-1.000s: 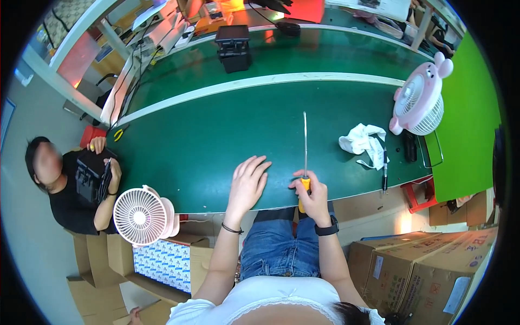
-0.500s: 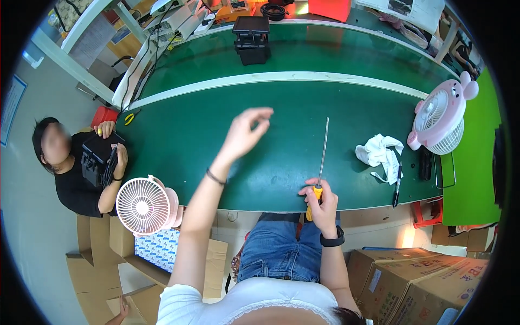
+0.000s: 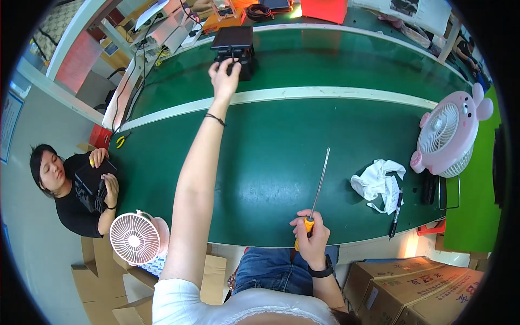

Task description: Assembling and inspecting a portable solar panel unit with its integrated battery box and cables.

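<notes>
My right hand (image 3: 312, 236) is wrapped round the yellow and black handle of a screwdriver (image 3: 319, 189), its long metal shaft pointing away from me over the green tabletop. My left arm is stretched far forward. At its end, my left hand (image 3: 224, 81) has its fingers curled on the near side of a black device (image 3: 233, 39) with a flat dark top panel. The device stands on the raised strip of bench behind the white ledge (image 3: 325, 93). Exactly which part the fingers grip is partly hidden.
At right lie a white cloth (image 3: 376, 185) and a black pen (image 3: 396, 215), near a pink animal-shaped fan (image 3: 447, 132). A pale fan (image 3: 134, 238) stands at left. There a person (image 3: 81, 189) holds a similar black device. Yellow-handled pliers (image 3: 122, 141) lie nearby. Cartons (image 3: 411, 292) stand below right.
My left hand has reached forward from above the tabletop to the black device and closed on it. My right hand still holds the screwdriver. The whole view has tilted slightly.
</notes>
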{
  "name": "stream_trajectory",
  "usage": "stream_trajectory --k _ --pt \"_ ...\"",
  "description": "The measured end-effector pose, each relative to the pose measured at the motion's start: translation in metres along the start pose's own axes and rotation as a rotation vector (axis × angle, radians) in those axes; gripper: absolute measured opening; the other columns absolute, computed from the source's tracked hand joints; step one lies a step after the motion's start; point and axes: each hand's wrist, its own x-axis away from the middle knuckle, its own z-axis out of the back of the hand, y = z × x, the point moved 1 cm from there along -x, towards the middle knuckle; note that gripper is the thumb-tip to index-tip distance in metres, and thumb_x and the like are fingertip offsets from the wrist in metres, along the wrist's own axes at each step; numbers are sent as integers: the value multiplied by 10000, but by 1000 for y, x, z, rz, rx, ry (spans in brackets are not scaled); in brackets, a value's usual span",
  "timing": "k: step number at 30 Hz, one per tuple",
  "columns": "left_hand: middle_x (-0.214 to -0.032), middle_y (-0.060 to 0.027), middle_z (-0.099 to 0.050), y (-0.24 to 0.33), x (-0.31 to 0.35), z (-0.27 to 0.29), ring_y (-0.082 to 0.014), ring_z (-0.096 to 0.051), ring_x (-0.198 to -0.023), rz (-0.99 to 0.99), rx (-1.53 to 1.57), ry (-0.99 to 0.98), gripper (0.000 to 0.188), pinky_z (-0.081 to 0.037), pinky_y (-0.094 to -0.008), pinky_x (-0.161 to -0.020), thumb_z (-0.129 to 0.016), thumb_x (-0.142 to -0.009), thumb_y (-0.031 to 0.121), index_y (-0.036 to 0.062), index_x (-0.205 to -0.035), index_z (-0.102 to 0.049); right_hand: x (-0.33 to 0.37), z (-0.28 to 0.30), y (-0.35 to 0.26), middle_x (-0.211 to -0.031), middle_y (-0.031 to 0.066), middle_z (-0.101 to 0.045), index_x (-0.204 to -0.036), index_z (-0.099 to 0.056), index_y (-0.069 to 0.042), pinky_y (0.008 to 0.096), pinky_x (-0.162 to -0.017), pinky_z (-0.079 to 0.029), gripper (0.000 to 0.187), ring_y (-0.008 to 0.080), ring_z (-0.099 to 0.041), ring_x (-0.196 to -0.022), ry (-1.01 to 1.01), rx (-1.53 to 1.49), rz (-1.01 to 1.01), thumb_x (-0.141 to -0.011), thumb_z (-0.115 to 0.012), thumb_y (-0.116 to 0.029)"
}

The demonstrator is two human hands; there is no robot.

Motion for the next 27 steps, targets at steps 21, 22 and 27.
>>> stream_trajectory --k 21,22,27 --pt "-1327 -188 -422 76 165 97 -341 -422 -1259 -225 214 270 232 -320 -430 -1084 -697 -919 214 43 -825 -571 -1 -3 8 -813 81 -710 -1090 -571 0 240 -572 -504 138 92 -619 -621 45 -55 51 -1001 -536 -99" --pt "-1323 -189 -424 84 184 101 -342 -424 -1256 -253 219 266 215 -331 -431 -1074 -710 -903 190 48 -822 -570 1 -4 8 -810 78 -713 -1089 -571 -9 252 -576 -512 138 105 -628 -618 71 -60 31 -997 -545 -108" --pt "-1298 -155 -456 147 283 126 -351 -435 -1261 -275 4 121 178 -232 -557 -1129 -775 -803 161 100 -776 -610 2 -3 7 -938 102 -714 -1156 -533 -11 246 -587 -512 173 91 -607 -647 131 -145 53 -1033 -501 -129"
